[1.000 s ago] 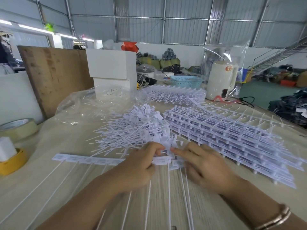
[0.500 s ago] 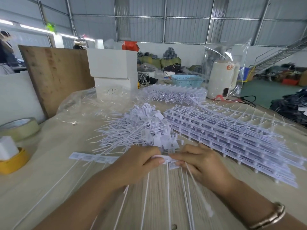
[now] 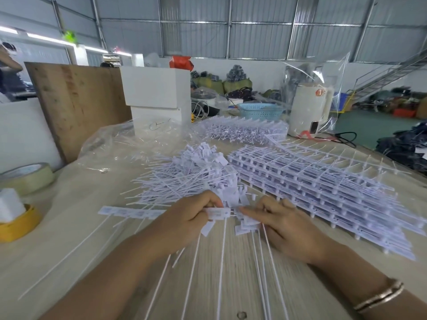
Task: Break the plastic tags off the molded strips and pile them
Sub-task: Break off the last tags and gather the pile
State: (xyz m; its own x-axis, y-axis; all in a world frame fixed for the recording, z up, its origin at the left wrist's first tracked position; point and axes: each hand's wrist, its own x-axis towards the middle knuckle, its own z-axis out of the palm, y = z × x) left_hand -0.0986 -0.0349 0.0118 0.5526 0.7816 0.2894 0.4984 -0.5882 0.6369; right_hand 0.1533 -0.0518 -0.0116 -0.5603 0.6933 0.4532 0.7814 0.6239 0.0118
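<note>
Change: since half a second ago we see the tag in the left hand (image 3: 184, 218) pulled a little clear of the right hand's fingers, and a loose tag now hangs below the left thumb; both hands stay at the near edge of the heap.
Left hand: we see thumb and fingers curled, pinching the flat white tag (image 3: 217, 213) by its head, its thin tail running toward 6 o'clock.
Right hand: the right hand (image 3: 284, 227) has fingertips pinched on the strip (image 3: 247, 221) of tag heads just at 3 o'clock of the held tag; a metal bangle (image 3: 379, 301) circles the wrist.
Strip: thin, matte white plastic, small rectangular heads in a row with long stiff tails fanned toward us over the table (image 3: 69, 227).
Pile of tags (image 3: 184, 179): a bristly heap of loose tags at 12 o'clock of the hands, tails crossing every way.
Stacked strips (image 3: 323, 188): lattice-like layers at 2 o'clock, touching the pile's right edge.
Separate strip (image 3: 129, 212): flat row of heads at 9 o'clock of the left hand.
Table: pale, cloth-like to the left, wood-grained near us.
Tape rolls (image 3: 25, 176): at 9 o'clock, one beige, one yellow.
</note>
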